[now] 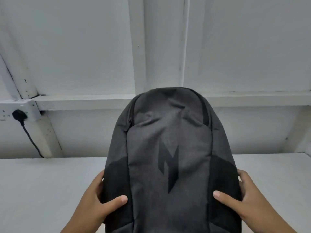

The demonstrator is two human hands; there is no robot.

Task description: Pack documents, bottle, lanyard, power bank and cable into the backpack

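The dark grey backpack stands upright on the white bench, a black jagged logo on its front, no readable writing. The left hand and right hand clasp its sides, thumbs across the front

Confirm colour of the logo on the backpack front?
Black, on the dark grey backpack fabric; the logo shows in the head view.

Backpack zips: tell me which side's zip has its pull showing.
The zip on the picture's left, above the left hand; a small pull shows. The right-side zip shows only dark track on the backpack.
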